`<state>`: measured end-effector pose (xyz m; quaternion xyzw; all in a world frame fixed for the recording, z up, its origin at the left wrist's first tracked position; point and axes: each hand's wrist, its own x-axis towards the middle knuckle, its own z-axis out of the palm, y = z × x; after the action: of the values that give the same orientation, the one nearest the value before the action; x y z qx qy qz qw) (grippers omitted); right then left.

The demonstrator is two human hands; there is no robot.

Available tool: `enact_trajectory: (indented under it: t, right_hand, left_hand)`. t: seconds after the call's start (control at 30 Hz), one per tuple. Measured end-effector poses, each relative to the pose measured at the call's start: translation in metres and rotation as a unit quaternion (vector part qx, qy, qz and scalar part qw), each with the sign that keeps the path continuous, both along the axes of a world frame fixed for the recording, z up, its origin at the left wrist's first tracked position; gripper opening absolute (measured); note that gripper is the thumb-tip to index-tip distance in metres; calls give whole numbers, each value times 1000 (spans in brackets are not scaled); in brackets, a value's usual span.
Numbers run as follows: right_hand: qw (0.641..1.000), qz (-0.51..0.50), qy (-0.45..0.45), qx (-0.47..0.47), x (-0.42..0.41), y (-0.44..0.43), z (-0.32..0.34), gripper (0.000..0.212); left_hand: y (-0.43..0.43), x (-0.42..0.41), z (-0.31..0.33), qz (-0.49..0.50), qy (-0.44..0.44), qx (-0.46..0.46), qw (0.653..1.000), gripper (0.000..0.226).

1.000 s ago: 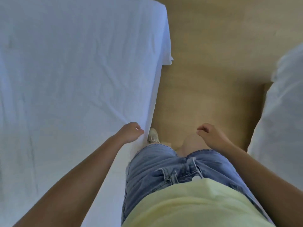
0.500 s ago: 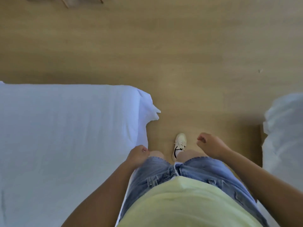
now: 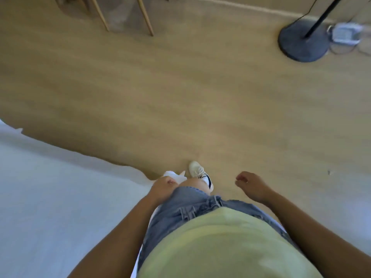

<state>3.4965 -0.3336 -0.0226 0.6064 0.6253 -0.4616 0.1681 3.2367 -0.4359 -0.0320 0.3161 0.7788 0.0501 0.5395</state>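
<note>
The fingers of our left hand [image 3: 163, 186] are curled at the corner [image 3: 174, 175] of the white bedsheet [image 3: 60, 197]; we cannot tell whether they pinch the cloth. Our right hand [image 3: 252, 185] hangs loosely curled and holds nothing. We judge the bedsheet already spread flat, with this corner left to tuck. Past the bed edge the wooden floor [image 3: 200, 97] is open ahead. The floor lamp base [image 3: 303, 41] and the wooden legs [image 3: 146, 17] stand well apart from us.
</note>
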Motion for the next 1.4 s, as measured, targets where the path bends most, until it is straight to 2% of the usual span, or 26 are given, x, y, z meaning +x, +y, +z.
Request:
enact_trajectory:
  t: [0.1, 0.2, 0.3, 0.4, 0.57, 0.67, 0.73, 0.9, 0.97, 1.03, 1.07, 1.17, 1.4]
  right_hand:
    - [999, 7, 12, 32, -45, 87, 13, 23]
    - [998, 54, 22, 38, -100, 160, 20, 22]
    - [994, 92, 43, 39, -167, 219, 18, 19]
    - [988, 140, 62, 37, -240, 272, 12, 18]
    - [958, 276, 71, 33, -365, 387, 7, 22]
    - [942, 320, 81, 60, -457, 451, 16, 21]
    - [925, 366, 79, 64, -521, 479, 19, 20]
    - [867, 493, 70, 22, -667, 495, 16, 18]
    - [849, 524, 67, 6, -721, 488, 12, 15]
    - [833, 549, 63, -5, -774, 476, 6, 12]
    - [825, 561, 62, -10, -801, 469, 3, 12]
    - [802, 595, 52, -12, -882, 447, 0, 18]
    - [735, 674, 72, -16, -1075, 405, 18, 19]
  left_hand:
    - [60, -57, 5, 28, 6, -11, 1000, 21]
    - [113, -115, 17, 64, 19, -20, 998, 26]
    - [152, -164, 22, 152, 8, -1, 988, 24]
    - [171, -193, 16, 289, -39, 8, 957, 13]
    - [205, -243, 3, 457, -61, -29, 887, 18]
    - [227, -289, 9, 508, -49, -58, 858, 23]
    - [244, -324, 13, 533, -41, -37, 844, 29]
    - [274, -404, 22, 649, -6, 34, 760, 18]
    - [274, -432, 16, 658, 7, 25, 753, 14]
    - [265, -463, 7, 641, 13, -5, 767, 15]
    - [259, -481, 4, 645, 13, -14, 764, 14]
    - [236, -547, -3, 691, -4, -28, 722, 22]
    - [213, -744, 22, 651, 17, -23, 758, 15]
